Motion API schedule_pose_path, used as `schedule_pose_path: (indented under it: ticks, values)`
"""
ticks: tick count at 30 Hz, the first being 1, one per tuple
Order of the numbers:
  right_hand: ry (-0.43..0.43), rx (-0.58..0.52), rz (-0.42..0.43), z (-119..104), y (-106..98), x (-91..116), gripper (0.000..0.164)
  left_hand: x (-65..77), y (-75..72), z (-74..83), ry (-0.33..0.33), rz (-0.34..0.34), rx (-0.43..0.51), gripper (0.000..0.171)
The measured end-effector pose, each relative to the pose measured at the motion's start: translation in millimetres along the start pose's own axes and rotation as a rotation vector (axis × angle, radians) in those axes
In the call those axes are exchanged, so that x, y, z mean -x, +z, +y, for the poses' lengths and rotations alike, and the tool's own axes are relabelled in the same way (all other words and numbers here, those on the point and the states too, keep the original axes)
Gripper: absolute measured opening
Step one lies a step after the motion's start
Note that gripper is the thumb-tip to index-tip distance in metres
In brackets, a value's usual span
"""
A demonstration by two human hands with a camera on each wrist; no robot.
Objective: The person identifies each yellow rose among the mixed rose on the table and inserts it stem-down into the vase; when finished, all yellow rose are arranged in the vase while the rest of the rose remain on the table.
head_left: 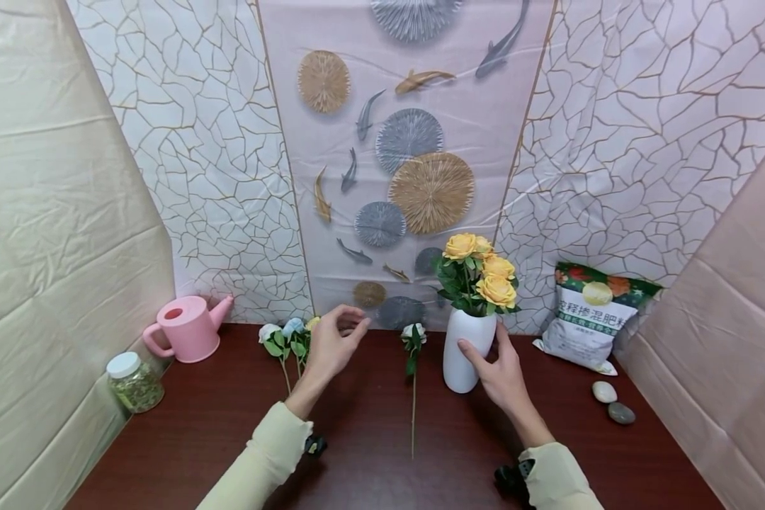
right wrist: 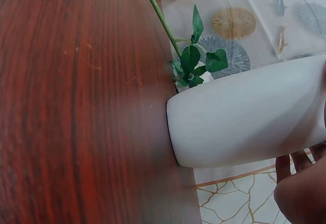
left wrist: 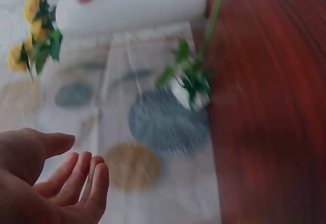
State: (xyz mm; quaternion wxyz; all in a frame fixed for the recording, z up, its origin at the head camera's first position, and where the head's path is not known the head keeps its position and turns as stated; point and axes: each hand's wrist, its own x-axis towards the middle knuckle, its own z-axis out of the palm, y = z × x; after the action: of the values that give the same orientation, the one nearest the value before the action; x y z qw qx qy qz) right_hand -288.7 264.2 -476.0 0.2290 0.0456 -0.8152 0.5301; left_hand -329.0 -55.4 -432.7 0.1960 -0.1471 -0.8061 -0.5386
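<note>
My right hand (head_left: 502, 370) grips a white vase (head_left: 465, 354) at its right side, thumb across the front. Yellow roses (head_left: 497, 278) with green leaves fill the vase's mouth. To the vase's left, a single white rose (head_left: 414, 331) lies on the table, its long stem pointing toward me. My left hand (head_left: 335, 341) hovers over the table with fingers loosely bent, holding nothing. Partly behind it lie more flowers: a whitish one (head_left: 269, 333), a pale blue one (head_left: 292, 326) and a yellow one. In the right wrist view, the vase (right wrist: 244, 117) hides part of the white rose's bloom.
A pink watering can (head_left: 188, 329) and a lidded jar of green bits (head_left: 135, 386) stand at the left. Toward the right are a printed bag (head_left: 586, 319), a white stone (head_left: 604, 392) and a grey stone (head_left: 621, 413). Patterned cloth hangs behind the dark red table (head_left: 370, 453).
</note>
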Motion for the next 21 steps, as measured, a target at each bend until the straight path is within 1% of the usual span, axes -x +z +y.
schedule_pose_path:
  ticks: [5,7,9,11,13,16,19,21]
  values:
    - [-0.010,-0.009,0.002,0.4,0.3,0.1,0.078,5.4,-31.2,-25.5,-0.049,0.050,-0.128,0.017]
    - [-0.008,-0.002,0.007,0.9,0.5,0.0,0.078,8.4,-42.2,-34.5,-0.077,0.073,-0.162,0.017]
    - [-0.008,0.003,0.005,1.5,0.8,0.1,0.079,12.0,-51.3,-43.7,-0.105,0.103,-0.172,0.017]
    - [-0.004,0.007,0.004,2.4,1.2,-0.1,0.080,16.8,-59.0,-52.7,-0.147,0.134,-0.199,0.017]
    - [-0.002,0.004,0.003,2.5,1.5,-0.2,0.080,21.0,-64.8,-60.5,-0.187,0.147,-0.225,0.017]
    - [-0.003,0.011,0.003,1.7,1.2,-0.2,0.080,24.4,-70.9,-68.9,-0.228,0.133,-0.257,0.019]
    - [0.001,0.007,0.006,0.2,0.6,-0.1,0.080,25.2,-76.0,-73.6,-0.236,0.094,-0.248,0.022]
    - [0.003,0.009,0.003,-0.5,0.3,0.4,0.081,26.4,-79.5,-75.3,-0.256,0.078,-0.236,0.021]
